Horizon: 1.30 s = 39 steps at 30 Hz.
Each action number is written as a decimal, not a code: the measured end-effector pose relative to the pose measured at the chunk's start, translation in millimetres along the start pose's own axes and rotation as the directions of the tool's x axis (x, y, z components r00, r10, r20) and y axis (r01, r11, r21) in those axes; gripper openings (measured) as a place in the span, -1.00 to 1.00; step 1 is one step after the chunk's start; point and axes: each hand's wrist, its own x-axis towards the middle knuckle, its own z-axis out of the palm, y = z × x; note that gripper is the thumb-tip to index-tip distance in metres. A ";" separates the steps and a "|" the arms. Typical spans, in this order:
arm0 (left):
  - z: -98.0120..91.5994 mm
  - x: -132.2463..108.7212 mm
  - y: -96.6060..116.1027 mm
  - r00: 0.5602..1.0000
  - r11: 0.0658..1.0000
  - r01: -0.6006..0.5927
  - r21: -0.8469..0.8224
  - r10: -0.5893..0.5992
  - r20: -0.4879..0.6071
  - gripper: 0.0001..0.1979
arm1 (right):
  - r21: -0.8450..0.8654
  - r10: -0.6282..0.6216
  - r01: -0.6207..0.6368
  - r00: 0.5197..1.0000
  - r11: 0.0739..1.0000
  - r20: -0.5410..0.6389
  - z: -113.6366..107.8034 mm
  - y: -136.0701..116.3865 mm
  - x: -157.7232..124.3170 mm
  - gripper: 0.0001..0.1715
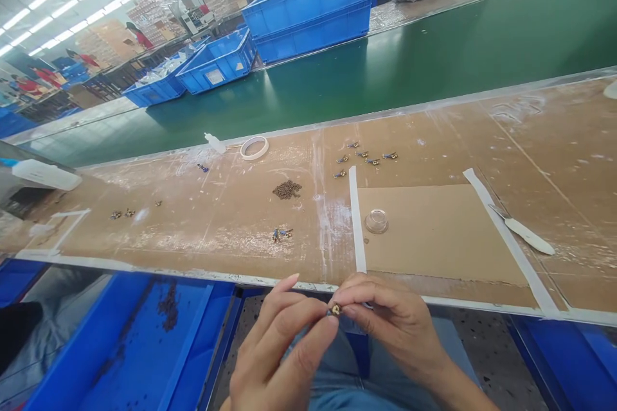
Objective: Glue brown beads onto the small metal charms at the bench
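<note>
Both my hands meet just off the table's front edge, over my lap. Between their fingertips is a small brass-coloured part (336, 310) with a bit of blue showing at its left; its exact kind is too small to make out. My left hand (289, 340) pinches it from the left with thumb and forefinger. From the right, my right hand (390, 318) grips it with thumb and forefinger. Ahead on the table lie a few similar blue-and-brass pieces (282, 234) and a pile of small brown bits (287, 189).
Taped cardboard (443, 231) carries a clear round dish (376, 221); a white-handled knife (527, 234) lies at its right. Several blue-and-brass parts (372, 162) sit behind. A tape roll (254, 148) and small white bottle (214, 143) are near the green conveyor (318, 87), with blue crates (313, 19) beyond.
</note>
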 end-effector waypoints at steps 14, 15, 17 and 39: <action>-2.2 -7.6 5.7 0.995 0.985 -0.099 0.139 0.103 -0.017 -0.75 | -0.030 -0.192 0.196 0.975 0.980 0.113 -7.2 -0.7 -0.9 -0.69; -2.0 -6.9 5.4 0.994 0.986 -0.100 0.135 0.105 -0.033 -0.75 | -0.032 -0.195 0.200 0.973 0.979 0.120 -7.2 -1.1 -0.7 -0.68; -1.8 -4.8 5.7 0.994 0.989 -0.092 0.117 0.099 -0.051 -0.75 | -0.038 -0.202 0.209 0.971 0.977 0.128 -7.4 -1.7 0.0 -0.68; 2.6 -5.6 7.1 0.996 1.000 -0.016 0.019 0.018 -0.092 -0.76 | -0.070 -0.154 0.164 0.980 0.984 0.125 -7.1 -6.8 4.3 -0.75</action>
